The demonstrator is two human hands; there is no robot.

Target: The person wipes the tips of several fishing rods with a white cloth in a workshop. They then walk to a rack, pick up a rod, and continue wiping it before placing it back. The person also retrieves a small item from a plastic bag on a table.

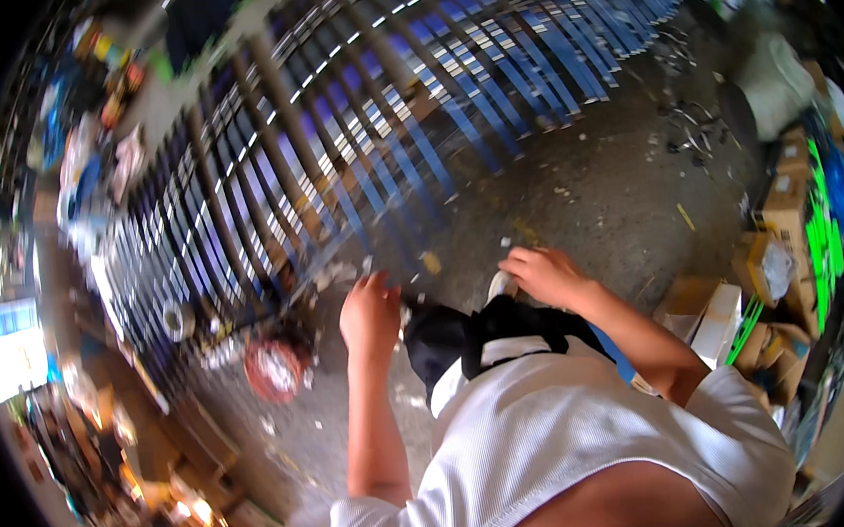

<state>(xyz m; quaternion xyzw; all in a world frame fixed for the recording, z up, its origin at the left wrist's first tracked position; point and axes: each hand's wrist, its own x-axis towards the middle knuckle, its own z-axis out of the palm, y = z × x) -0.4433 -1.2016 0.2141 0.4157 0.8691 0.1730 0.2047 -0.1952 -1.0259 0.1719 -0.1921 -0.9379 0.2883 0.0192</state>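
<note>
Left hand [370, 313], right hand [543, 273]: curling loosely near slatted strips [430, 157], contents unclear; good handling is probably requiring care around their ends.

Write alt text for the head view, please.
A person's left hand and right hand hang apart above a littered floor, with nothing visibly held. Ahead stretches a long row of dark and blue strips; a red basket sits at left, cardboard boxes at right.
</note>
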